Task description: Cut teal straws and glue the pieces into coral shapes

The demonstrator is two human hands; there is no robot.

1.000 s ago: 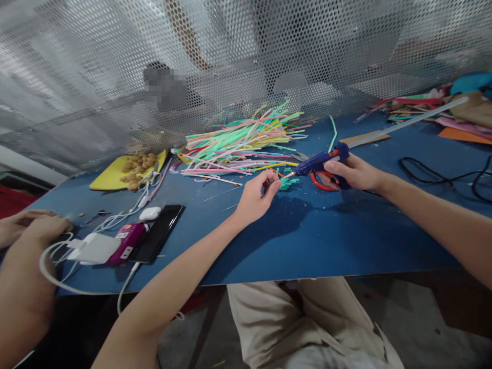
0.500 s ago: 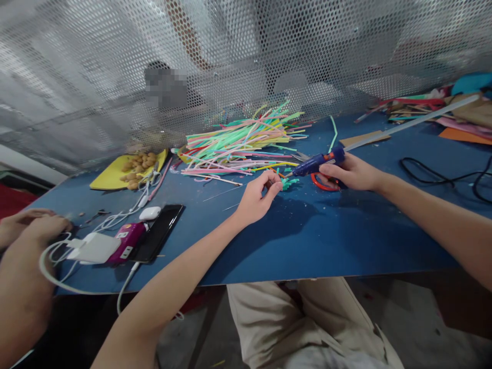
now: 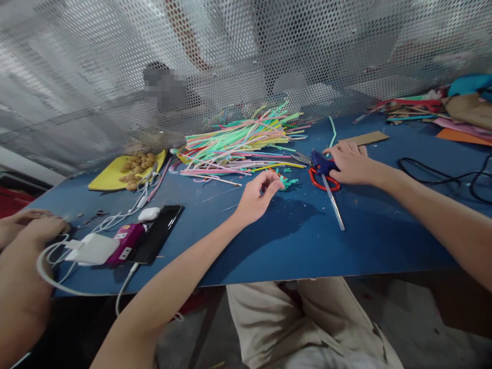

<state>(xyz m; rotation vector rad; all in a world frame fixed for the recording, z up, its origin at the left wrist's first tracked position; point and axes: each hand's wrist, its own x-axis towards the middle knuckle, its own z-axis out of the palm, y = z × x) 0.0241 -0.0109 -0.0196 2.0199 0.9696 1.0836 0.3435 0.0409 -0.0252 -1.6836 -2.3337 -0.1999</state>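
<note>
My left hand (image 3: 259, 193) is closed in a pinch around a small bundle of cut green pieces (image 3: 288, 182), with a bit of orange at my fingertips. To its right my right hand (image 3: 351, 163) has its fingers wrapped over the blue glue gun (image 3: 320, 163). A long clear glue stick (image 3: 333, 204) points from the gun toward the table's front edge. Under the gun lie scissors with red handles (image 3: 325, 186), their blades pointing left. Behind my left hand is a large pile of pastel pipe-like strips (image 3: 242, 141).
At left a phone (image 3: 159, 233), a purple adapter (image 3: 126, 243) with white cables and another person's hands (image 3: 36, 224). Tubers lie on a yellow sheet (image 3: 102, 174). Brown cardboard (image 3: 367, 138) and a black cable (image 3: 434, 177) are at right; perforated metal (image 3: 238, 56) stands behind.
My right hand has turned the glue gun and lowered it onto the scissors. Its glue stick, which pointed back right, now points to the front. My left hand has barely moved.
</note>
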